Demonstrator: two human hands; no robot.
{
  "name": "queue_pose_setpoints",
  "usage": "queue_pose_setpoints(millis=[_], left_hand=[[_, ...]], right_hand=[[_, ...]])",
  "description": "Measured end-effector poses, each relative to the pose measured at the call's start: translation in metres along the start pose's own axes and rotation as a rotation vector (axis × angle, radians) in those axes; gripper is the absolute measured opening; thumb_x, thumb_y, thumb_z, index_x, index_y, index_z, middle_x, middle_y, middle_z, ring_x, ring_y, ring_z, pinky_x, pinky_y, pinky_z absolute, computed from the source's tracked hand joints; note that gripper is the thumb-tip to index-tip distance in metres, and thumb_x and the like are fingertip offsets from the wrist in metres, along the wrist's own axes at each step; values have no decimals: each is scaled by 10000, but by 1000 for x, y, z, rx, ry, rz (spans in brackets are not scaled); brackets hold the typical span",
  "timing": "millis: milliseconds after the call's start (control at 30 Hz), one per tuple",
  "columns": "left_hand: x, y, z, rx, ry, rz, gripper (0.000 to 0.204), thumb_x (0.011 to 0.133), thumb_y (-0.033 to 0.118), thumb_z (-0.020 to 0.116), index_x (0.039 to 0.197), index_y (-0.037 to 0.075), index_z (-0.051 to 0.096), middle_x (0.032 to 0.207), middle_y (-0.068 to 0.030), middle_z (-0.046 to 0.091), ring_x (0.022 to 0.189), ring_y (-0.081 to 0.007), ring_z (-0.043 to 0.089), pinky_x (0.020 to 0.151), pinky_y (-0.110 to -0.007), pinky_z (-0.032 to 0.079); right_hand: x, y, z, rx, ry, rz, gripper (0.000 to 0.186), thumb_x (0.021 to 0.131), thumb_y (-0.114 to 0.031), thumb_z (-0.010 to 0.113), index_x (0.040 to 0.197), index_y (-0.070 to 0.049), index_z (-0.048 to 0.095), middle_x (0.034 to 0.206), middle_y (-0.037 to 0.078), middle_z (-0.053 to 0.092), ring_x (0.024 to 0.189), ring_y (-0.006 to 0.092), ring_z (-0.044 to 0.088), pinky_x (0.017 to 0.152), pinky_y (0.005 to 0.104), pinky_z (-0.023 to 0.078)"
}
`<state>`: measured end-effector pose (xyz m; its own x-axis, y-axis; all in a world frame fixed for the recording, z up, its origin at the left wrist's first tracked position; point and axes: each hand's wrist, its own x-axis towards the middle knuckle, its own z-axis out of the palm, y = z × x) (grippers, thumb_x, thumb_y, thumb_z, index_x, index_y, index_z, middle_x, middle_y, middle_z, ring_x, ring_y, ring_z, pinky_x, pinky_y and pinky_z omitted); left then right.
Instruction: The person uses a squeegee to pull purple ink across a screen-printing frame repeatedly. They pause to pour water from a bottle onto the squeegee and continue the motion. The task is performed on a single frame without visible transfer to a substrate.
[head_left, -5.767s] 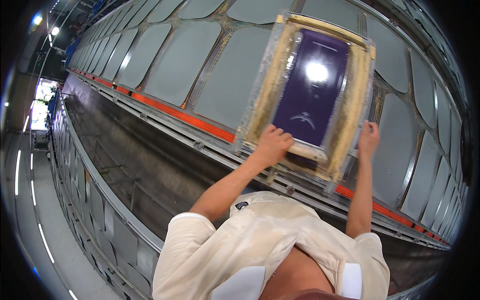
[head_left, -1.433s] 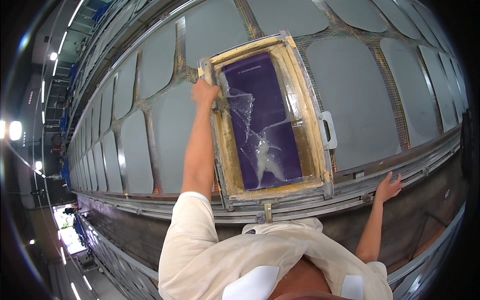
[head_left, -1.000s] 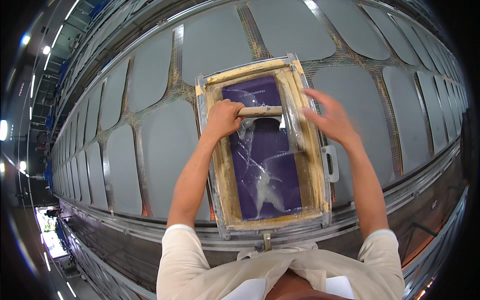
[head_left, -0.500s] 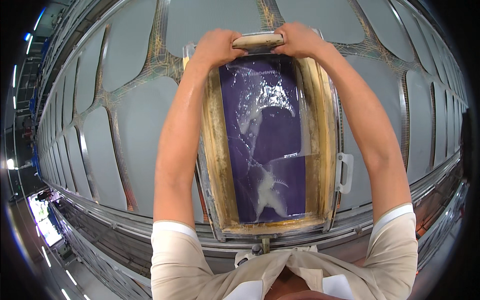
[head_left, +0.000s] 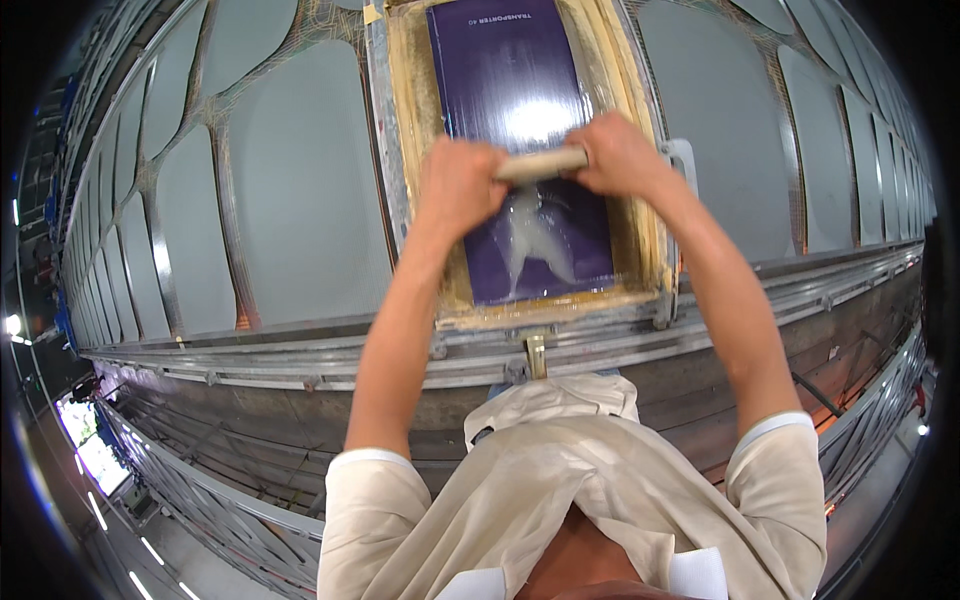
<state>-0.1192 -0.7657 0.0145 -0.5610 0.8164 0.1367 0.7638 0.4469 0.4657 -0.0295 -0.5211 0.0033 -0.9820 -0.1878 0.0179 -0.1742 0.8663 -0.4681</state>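
A pale wooden-handled squeegee (head_left: 542,164) lies crosswise over a screen-printing frame (head_left: 455,322). My left hand (head_left: 463,185) is closed round its left end, and my right hand (head_left: 615,155) grips the right end. Below the squeegee, the screen shows a deep purple panel (head_left: 500,60) with pale lettering near its far end. Whitish, glossy paste (head_left: 528,240) lies in a splayed patch on the near part, between the squeegee and the near edge. Behind the squeegee the purple surface looks smooth and shiny. The squeegee's blade is mostly hidden.
A white pull handle (head_left: 682,158) sticks out from the frame's right side. Long tables with grey rounded panels (head_left: 295,190) stretch to both sides. A metal rail (head_left: 270,345) runs along the near edge, close to my body. Metal racks (head_left: 200,500) stand at the lower left.
Both hands have drawn the squeegee from the frame's far end toward me, past its middle. Streaky paste on the far part has become a smooth film. The frame sits higher in view.
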Motion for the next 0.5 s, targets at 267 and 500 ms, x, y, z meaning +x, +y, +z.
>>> queue_pose_setpoints(millis=[267,500], left_hand=[[-110,74,19,61,14,43,203,676,149,828,852,110,733,817,-50,708,745,-274,650,733,-416,448],[-8,19,-4,76,-67,96,172,731,240,812,829,129,725,759,-58,691,746,-291,662,725,-435,457]], right_hand=[[-114,-77,21,-85,71,24,210,701,-206,837,859,-97,751,805,99,706,877,304,666,860,415,473],[-32,-27,-24,-27,-136,188,208,733,-281,821,831,-114,746,739,135,698,777,363,688,760,473,529]])
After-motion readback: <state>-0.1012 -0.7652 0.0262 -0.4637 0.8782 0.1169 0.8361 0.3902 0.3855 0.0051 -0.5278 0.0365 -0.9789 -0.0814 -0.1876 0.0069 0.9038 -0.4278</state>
